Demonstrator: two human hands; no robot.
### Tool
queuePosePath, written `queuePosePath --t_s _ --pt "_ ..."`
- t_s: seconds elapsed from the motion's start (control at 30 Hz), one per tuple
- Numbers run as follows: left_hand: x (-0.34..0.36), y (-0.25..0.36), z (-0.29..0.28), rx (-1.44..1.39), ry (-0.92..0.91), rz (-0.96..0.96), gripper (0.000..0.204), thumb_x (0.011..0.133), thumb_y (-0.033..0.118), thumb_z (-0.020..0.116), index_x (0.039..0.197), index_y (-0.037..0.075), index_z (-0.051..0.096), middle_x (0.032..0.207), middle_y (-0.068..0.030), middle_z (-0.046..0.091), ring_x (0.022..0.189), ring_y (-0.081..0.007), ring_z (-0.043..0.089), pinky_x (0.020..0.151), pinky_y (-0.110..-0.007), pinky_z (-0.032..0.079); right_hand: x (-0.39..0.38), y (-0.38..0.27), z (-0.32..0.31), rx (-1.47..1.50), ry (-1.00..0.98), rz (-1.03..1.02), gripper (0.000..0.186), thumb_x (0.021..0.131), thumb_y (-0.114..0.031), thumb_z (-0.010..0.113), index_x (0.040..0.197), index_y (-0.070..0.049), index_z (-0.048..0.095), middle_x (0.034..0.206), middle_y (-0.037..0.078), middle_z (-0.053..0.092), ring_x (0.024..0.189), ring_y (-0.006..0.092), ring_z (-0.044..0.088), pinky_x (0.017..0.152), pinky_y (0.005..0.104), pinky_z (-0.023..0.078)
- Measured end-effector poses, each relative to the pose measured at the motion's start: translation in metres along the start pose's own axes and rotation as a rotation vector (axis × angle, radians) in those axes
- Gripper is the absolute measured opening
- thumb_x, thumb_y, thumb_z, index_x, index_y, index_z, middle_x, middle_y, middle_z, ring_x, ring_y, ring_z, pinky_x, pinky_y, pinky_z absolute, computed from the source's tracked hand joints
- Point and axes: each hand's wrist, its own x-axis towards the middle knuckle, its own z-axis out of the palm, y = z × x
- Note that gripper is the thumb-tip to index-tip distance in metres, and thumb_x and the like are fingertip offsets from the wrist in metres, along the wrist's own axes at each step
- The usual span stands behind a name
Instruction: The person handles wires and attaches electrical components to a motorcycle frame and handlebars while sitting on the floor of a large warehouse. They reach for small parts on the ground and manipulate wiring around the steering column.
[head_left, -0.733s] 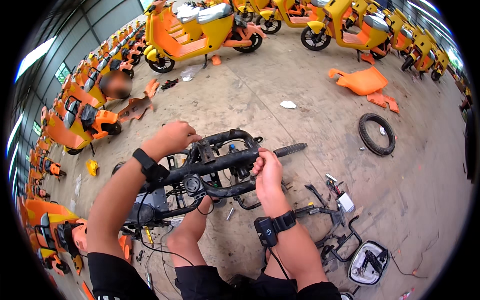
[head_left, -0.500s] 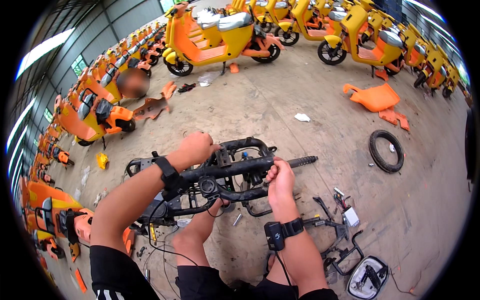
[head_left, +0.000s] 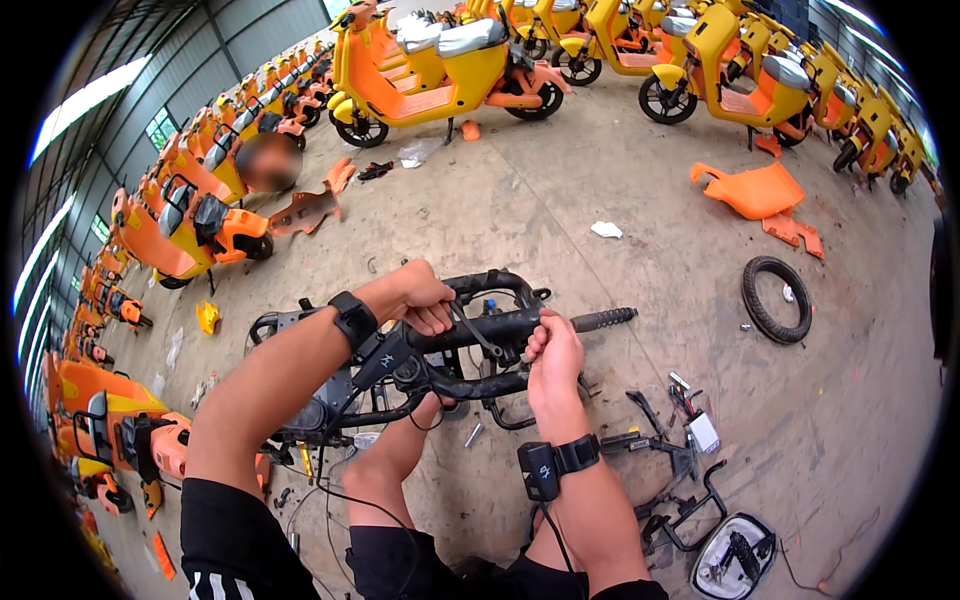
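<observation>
Your frame's main tube [head_left: 515,324] lies just below your left hand [head_left: 425,295] and runs rightward to your right hand [head_left: 553,352]. Across it slants a slender metal tool [head_left: 470,326], its upper end inside your curled left fingers, its lower end just left of your right fingers. That tool was out of sight half a second ago; your left hand then sat at the tube's top bracket, and has since come lower and further right, covering the bracket. Your right hand has stayed by the tube's right end.

Your left palm hides the tool's upper end, and its lower tip is hard to make out against the dark metal. Your right fingers are bent in with the thumb on top; you cannot tell from here whether they pinch anything. The wrist box [head_left: 388,358] blocks part of the tube's left stretch.

Past the right end juts a ribbed shaft [head_left: 605,319]. On the concrete floor [head_left: 660,270] lie a tyre [head_left: 793,333] and an orange panel [head_left: 757,192]; scooters [head_left: 430,100] line its far edge.
</observation>
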Motion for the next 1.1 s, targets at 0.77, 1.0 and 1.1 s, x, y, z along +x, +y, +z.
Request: queuePosePath --t_s 0.77,1.0,1.1 --pt "-0.08 0.021 -0.002 -0.63 0.063 0.291 0.021 0.086 0.017 0.059 0.076 -0.001 0.057 0.058 -0.0083 0.059 0.042 -0.0137 0.054 0.039 -0.027 0.046 0.005 0.002 -0.003 0.049 -0.034 -0.009 0.012 0.086 -0.008 0.051 0.095 -0.001 0.054 0.061 0.0 0.044 0.051 0.0101 0.041 0.047 0.0252 0.034" --pt "-0.242 -0.045 0.008 -0.606 0.065 0.233 0.032 0.087 0.022 0.059 0.063 0.002 0.055 0.039 -0.0054 0.044 0.029 -0.0134 0.041 0.031 -0.026 0.035 -0.011 -0.003 0.008 -0.203 -0.031 -0.301 0.011 0.089 -0.007 0.05 0.092 0.0 0.057 0.062 0.0 0.048 0.052 0.0069 0.042 0.048 0.0206 0.034" --pt "-0.299 -0.103 0.011 -0.76 0.064 0.189 0.037 0.09 0.023 0.056 0.058 0.003 0.052 0.038 -0.0061 0.042 0.028 -0.0144 0.038 0.029 -0.026 0.032 -0.02 0.002 0.012 -0.342 -0.104 -0.433 0.012 0.089 -0.007 0.052 0.097 0.001 0.058 0.066 0.0 0.051 0.056 0.0054 0.045 0.049 0.0199 0.035"
